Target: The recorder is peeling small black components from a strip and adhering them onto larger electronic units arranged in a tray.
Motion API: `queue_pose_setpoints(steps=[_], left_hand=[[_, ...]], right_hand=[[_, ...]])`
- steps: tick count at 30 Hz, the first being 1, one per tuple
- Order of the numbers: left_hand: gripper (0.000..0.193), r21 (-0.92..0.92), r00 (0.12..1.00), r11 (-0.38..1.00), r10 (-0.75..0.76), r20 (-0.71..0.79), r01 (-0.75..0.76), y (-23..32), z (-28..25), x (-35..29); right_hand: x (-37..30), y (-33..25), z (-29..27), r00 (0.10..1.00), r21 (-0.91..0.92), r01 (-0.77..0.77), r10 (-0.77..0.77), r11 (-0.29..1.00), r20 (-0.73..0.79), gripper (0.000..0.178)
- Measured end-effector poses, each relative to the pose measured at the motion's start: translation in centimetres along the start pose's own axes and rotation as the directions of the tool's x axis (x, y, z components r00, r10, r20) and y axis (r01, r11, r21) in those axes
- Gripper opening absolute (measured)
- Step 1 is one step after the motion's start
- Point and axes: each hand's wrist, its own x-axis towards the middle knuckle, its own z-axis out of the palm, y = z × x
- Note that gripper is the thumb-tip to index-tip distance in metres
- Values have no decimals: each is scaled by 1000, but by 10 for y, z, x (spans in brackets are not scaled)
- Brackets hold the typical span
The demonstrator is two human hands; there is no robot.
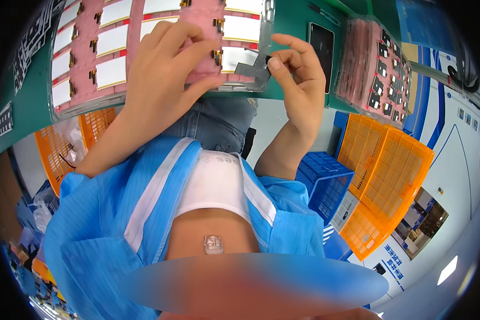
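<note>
A clear plastic tray (268,32) with a pink liner (135,32) lies across the table, holding rows of white flat panels (112,73), each with a small black-and-gold flex connector (93,78). My left hand (162,72) is over the tray's middle. Its thumb and forefinger are apart with nothing visible between them, close to a panel's connector; its other fingers are bent. At the tray's right edge my right hand (301,80) pinches a dark grey L-shaped flat piece (252,69) between thumb and finger, above a white panel's corner.
Right of the tray lie a dark phone-like slab (321,50) and a stack of pink-lined trays (365,69) with black parts. Sheets of black pieces (33,45) lie at left. Orange crates (392,165) and a blue crate (325,181) stand below the table at right.
</note>
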Motion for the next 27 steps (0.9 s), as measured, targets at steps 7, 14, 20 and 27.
queue_pose_setpoints(steps=[7,14,20,27], left_hand=[[51,-36,1000,999,2,-1,-2,-3,10,6],[47,-59,999,998,-17,-51,14,-1,14,7],[47,-59,1000,998,-17,-18,16,-1,10,9],[48,-75,999,996,-45,22,47,0,8,8]], right_hand=[[7,-3,-1,1000,-105,-16,16,994,4,16],[13,-5,2,1000,-201,-24,24,979,-2,11],[15,-7,3,998,-233,-40,48,972,29,11],[15,-8,3,997,-241,-52,63,969,35,12]])
